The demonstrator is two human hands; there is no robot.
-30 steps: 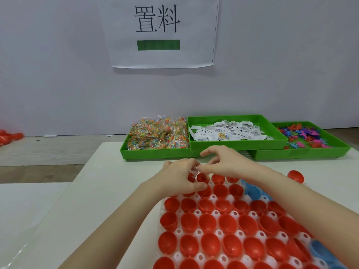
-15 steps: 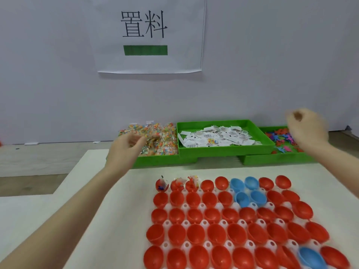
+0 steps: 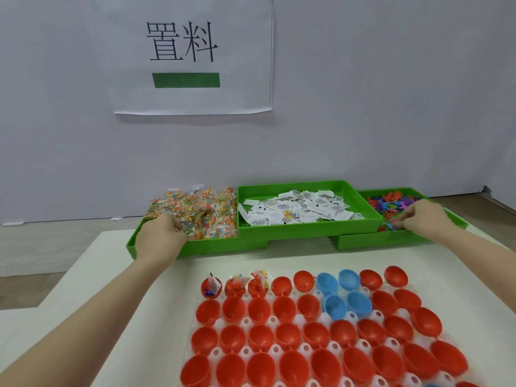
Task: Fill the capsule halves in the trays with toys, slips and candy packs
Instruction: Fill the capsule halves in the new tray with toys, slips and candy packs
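A white capsule tray (image 3: 272, 321) holds rows of open red halves (image 3: 287, 335) and a few blue halves (image 3: 326, 283). The three back-left halves (image 3: 236, 286) contain fillings. Behind it stand three green bins. My left hand (image 3: 159, 236) reaches into the left bin, its fingers curled into the pile of candy packs (image 3: 206, 213). Printed slips (image 3: 301, 210) fill the middle bin. My right hand (image 3: 424, 219) is in the right bin among the colourful toys (image 3: 391, 202), pinching a small blue toy (image 3: 393, 226) at its fingertips.
The bins' green walls (image 3: 307, 231) rise between the capsule tray and the wall. The white table's (image 3: 97, 275) left edge drops to a wooden floor (image 3: 55, 241). A paper sign (image 3: 192, 54) hangs on the grey wall behind.
Both hands left the capsule tray, spread apart and went forward. The left dropped into the candy packs, the right came down into the toys. The view shifted slightly.
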